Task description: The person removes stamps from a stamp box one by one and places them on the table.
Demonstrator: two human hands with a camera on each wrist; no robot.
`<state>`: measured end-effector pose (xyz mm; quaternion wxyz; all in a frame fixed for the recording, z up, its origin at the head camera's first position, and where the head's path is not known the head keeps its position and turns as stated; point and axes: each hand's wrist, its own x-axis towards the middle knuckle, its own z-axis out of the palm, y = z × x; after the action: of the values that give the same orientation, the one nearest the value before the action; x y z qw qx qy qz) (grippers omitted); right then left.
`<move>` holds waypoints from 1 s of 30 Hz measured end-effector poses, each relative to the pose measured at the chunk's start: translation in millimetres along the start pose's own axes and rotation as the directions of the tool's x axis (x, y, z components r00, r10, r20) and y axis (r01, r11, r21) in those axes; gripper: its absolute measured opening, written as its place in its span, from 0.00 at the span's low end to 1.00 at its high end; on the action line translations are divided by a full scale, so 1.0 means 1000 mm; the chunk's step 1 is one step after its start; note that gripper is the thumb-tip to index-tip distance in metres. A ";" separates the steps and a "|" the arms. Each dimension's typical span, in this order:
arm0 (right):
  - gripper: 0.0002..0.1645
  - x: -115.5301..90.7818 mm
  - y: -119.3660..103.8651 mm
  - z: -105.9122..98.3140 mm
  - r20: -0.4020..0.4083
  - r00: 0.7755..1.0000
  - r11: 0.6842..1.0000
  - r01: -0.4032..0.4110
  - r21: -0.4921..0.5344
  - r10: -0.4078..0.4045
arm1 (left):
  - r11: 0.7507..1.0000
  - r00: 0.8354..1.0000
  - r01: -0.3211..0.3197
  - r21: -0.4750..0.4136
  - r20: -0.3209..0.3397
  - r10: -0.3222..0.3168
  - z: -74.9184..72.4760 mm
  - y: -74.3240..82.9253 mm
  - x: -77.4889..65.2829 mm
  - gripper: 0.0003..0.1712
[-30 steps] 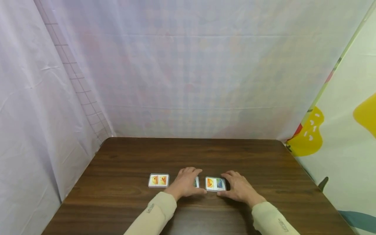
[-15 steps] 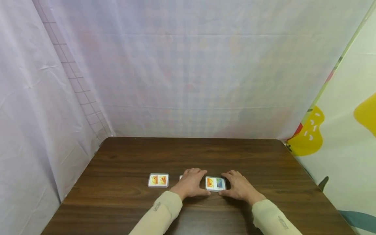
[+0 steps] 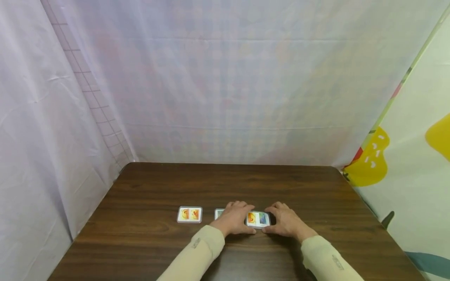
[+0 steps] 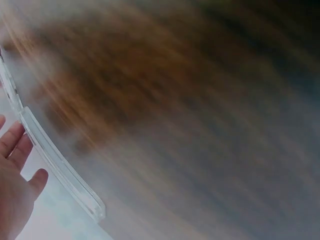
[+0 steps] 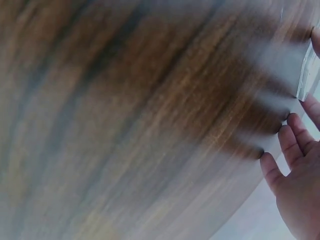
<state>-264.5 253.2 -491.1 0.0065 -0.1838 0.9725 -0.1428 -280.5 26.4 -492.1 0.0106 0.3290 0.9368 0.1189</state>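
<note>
As if to steady both ends, bracketed the clear-rimmed rectangular card with orange and blue pictures (image 3: 258,219), flat on the brown wood-grain table (image 3: 225,183), between wide-spread bare left hand (image 3: 233,218) and bare right hand (image 3: 285,221) — with the latter, could not tell touching from pinching.

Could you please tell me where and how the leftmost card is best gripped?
The leftmost card is probably best pinched by its near and far edges, coming from the left: it lies flat on the table, its left side free, while the left hand and a partly covered card are to its right.
</note>
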 end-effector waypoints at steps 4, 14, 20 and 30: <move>0.42 0.000 0.000 -0.001 0.003 1.000 1.000 0.012 0.002 -0.012 | 0.999 1.000 -0.021 0.025 -0.001 0.021 0.002 0.002 0.003 0.45; 0.41 -0.003 0.000 0.001 0.022 1.000 1.000 -0.002 0.031 0.001 | 0.998 0.999 -0.029 0.058 0.018 0.028 -0.002 0.003 0.007 0.44; 0.40 -0.003 0.001 0.001 0.014 1.000 0.999 -0.012 0.035 0.011 | 0.996 0.999 -0.031 0.078 0.045 0.028 -0.003 0.004 0.012 0.43; 0.40 -0.004 0.002 0.003 -0.001 1.000 0.998 -0.008 0.058 0.008 | 0.996 0.998 -0.038 0.085 0.057 0.034 -0.009 0.006 0.012 0.38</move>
<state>-261.5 255.7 -494.9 0.0120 -0.1796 0.9687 -0.1709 -287.0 36.0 -481.9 0.0204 0.3492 0.9342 0.0696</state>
